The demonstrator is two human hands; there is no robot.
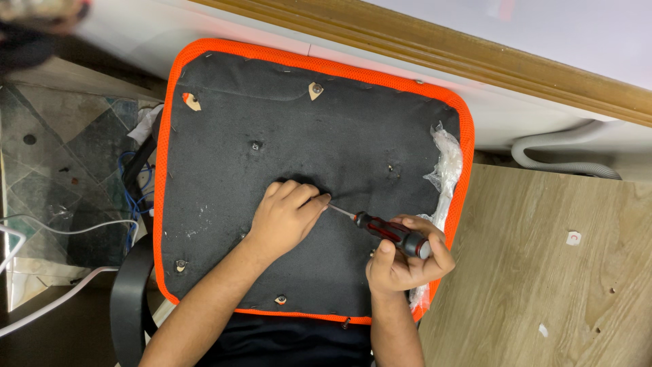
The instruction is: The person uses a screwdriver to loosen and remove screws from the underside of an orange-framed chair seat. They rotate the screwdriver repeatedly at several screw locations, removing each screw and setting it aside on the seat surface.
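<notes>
Right-hand grip is closing fully around the red and black handle of a screwdriver, thumb lying along it, the shaft slanting up and left toward the other hand. Its tip is meeting the fingertips of the left hand, which is pressing down on the black fabric underside of an upturned seat cushion with orange mesh edging; those fingers are curling tight at the tip, and whatever small thing they are pinching is hidden. Both hands are working in the lower middle of the cushion, nearer its right edge. Crumpled clear plastic wrap is bunching along that right edge. A wooden board is lying just beside the cushion on the right, and a grey ribbed hose is curving above it.
</notes>
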